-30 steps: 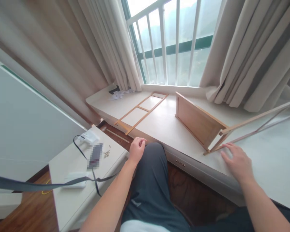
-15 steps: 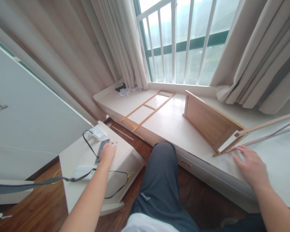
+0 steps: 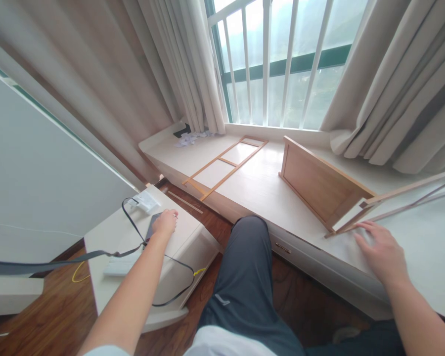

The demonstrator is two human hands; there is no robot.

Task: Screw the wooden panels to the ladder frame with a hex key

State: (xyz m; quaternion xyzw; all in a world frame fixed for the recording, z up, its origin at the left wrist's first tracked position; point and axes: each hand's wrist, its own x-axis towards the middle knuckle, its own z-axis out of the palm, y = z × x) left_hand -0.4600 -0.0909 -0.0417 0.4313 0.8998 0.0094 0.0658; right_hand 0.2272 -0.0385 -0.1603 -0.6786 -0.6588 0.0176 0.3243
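My left hand (image 3: 165, 222) is over the white cabinet top (image 3: 187, 230), beside a dark flat phone-like slab (image 3: 153, 223) that it partly covers. Its fingers are drawn together; whatever they pinch is too small to make out. On the right, my right hand (image 3: 383, 252) rests on the window ledge with thumb and fingers apart. Its fingertips lie by the lower bar of a wooden frame (image 3: 380, 199), perhaps touching it. That frame meets a wooden panel (image 3: 321, 185) standing on edge on the ledge.
A ladder-like wooden frame (image 3: 228, 162) lies flat on the window ledge (image 3: 267, 198), with paper scraps (image 3: 189, 139) behind it. A clear plastic package (image 3: 145, 202), a white box (image 3: 120, 265) and a black strap (image 3: 77, 258) are on or across the cabinet. My knee (image 3: 250, 235) stands between cabinet and ledge.
My left fingers have closed where a small piece lay on the cabinet top beside them. The view has shifted slightly; my right hand stays by the frame.
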